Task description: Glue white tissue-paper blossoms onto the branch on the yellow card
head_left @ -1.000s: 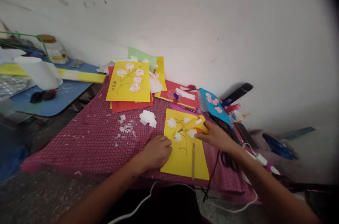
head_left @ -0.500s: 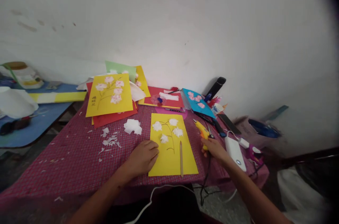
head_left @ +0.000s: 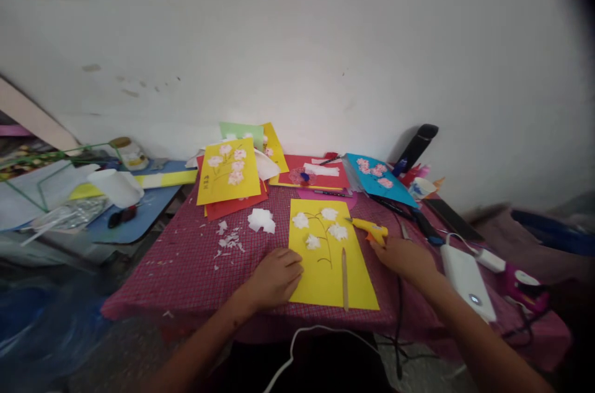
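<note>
A yellow sheet of paper point(head_left: 316, 281) lies in front of me, with a drawn branch and several white paper blossoms point(head_left: 338, 231) on it. A wooden stick point(head_left: 344, 278) rests along its right side. My left hand point(head_left: 275, 278) lies with its fingers stretched over the sheet's left edge. My right hand point(head_left: 404, 260) is wrapped round a yellow glue gun point(head_left: 372, 230), its nozzle pointing left over the sheet's upper right edge. The gun's handle is partly hidden by the hand. Left of the sheet are a white paper piece point(head_left: 261, 220) and small white scraps point(head_left: 230, 239).
Finished flower pictures point(head_left: 229, 170) are stacked at the back left, and a blue one point(head_left: 382, 180) at the back right. To the right lie a white power bank point(head_left: 467, 281) and a purple device point(head_left: 525, 287). A black cord point(head_left: 398, 318) hangs over the table's front edge.
My right hand has turned the glue gun leftward, bringing its nozzle over the sheet's edge. The left hand stays on the sheet. My view has swung to the left.
</note>
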Motion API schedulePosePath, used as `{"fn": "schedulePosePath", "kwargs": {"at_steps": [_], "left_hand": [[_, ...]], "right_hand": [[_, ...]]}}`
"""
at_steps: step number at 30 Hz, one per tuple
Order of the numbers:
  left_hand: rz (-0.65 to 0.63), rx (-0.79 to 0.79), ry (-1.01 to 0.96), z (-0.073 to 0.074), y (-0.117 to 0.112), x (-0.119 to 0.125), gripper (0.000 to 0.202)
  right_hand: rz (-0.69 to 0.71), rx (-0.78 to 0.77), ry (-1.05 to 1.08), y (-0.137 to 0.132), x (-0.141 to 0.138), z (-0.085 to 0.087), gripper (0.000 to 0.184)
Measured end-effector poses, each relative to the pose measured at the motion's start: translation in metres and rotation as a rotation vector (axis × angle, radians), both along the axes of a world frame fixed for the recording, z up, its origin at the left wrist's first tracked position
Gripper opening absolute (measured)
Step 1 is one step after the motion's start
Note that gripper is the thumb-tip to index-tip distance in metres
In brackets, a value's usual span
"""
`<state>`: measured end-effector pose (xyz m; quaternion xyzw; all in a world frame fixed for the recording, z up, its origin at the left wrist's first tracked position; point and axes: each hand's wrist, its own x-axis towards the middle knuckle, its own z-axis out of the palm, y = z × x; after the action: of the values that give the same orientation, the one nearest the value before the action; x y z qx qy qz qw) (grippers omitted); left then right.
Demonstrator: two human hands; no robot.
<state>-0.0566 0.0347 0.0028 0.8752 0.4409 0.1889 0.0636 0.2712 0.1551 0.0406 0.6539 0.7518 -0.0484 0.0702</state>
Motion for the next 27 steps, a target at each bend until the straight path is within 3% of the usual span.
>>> {"fn": "schedulePosePath", "kwargs": {"at_steps": [2,5,9,12,19,24,27], "left_hand": [[0.034,0.019,-0.036,-0.001,-0.009,-0.010,0.016],[0.202,0.037,-0.074,0.000,-0.011,-0.041,0.020],[0.604,0.029,-0.079,0.009,0.012,-0.090,0.021],[0.794,-0.052,-0.033,0.013,0.033,-0.108,0.022],[0.846,-0.154,-0.011,0.000,0.058,-0.102,0.031],[0.840,-0.170,-0.080,-0.004,0.058,-0.104,0.025],[0.839,-0.163,-0.136,-0.002,0.051,-0.105,0.022]], "right_hand": [[-0.009,0.089,-0.017,-0.014,0.001,0.010,0.060],[0.139,0.104,0.223,-0.043,-0.006,0.012,0.036],[0.216,0.032,0.407,-0.074,-0.033,-0.016,0.025],[0.156,-0.010,0.306,-0.082,-0.059,-0.034,0.028],[0.120,-0.007,0.138,-0.075,-0.084,-0.031,0.037],[0.154,0.017,0.152,-0.072,-0.075,-0.043,0.048],[0.193,0.052,0.286,-0.068,-0.062,-0.054,0.041]]}}
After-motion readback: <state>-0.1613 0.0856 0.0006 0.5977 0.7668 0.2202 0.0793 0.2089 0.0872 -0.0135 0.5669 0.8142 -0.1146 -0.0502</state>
